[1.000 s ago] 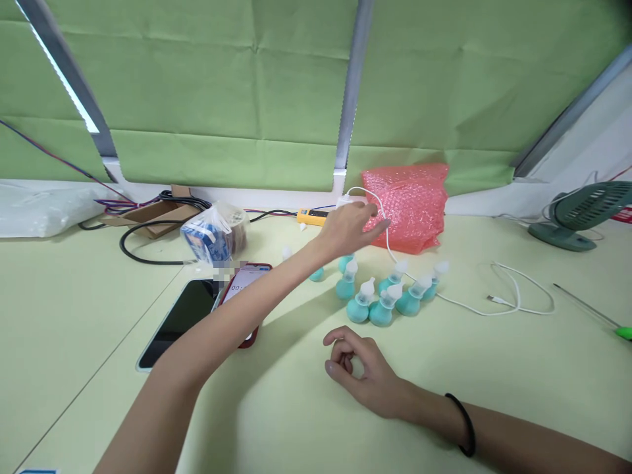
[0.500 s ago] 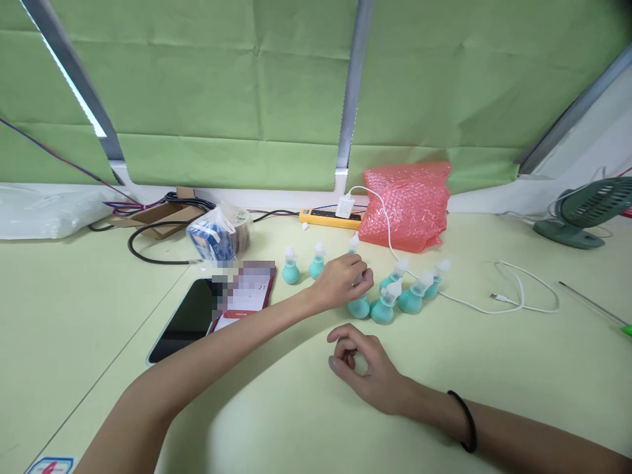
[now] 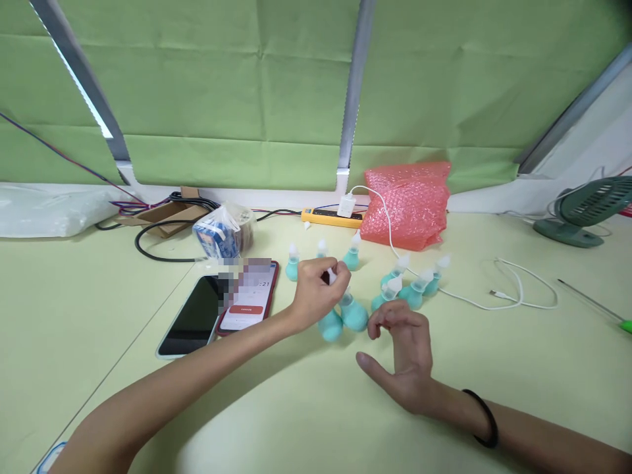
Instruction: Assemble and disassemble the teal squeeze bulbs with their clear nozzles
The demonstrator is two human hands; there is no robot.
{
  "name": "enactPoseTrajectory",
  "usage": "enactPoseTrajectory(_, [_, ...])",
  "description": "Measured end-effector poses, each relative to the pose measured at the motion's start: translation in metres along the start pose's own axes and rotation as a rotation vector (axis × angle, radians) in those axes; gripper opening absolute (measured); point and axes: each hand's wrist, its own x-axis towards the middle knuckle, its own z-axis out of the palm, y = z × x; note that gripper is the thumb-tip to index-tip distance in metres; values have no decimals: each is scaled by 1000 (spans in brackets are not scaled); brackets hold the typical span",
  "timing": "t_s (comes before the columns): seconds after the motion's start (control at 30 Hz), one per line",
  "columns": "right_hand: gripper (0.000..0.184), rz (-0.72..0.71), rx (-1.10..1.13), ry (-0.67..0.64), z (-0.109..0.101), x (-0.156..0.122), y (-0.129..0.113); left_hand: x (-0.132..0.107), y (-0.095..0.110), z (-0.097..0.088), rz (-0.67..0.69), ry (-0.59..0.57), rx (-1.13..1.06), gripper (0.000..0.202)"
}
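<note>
On the far left, a see-through bag lies at the back of the pale table. Next come a brown box with black wire by it and a clear bag with a blue thing inside. In front, a dark phone and a red-edged phone lie side by side. Two small bottles, blue-green at the bottom, stand behind the left hand. That hand is closed around the top of a held bottle, and its round bottom shows below. Just right of it is a leaning bottle; I can't tell if the hand touches it. Behind are a yellow power strip, a third bottle and a shiny red bag. The right hand has its thumb and bent fingers wide apart, near four bottles. Farther right are a white wire, a green fan and a screwdriver.
</note>
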Motion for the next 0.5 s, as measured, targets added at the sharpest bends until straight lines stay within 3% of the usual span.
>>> enactPoseTrajectory(0.17, [48,243,-18,-73,2,-12,-4,-30,8,1,-274,-12,-137,30])
enactPoseTrajectory(0.3, [17,608,122,-397,-2,-7,1,-49,10,10,-446,-79,-259,30])
enactPoseTrajectory(0.37, [18,698,171,-516,-6,-2,5,-56,8,13,-525,-108,-325,29])
enactPoseTrajectory(0.5, [15,843,240,-535,-14,8,11,-64,-6,15,-649,-175,-440,29])
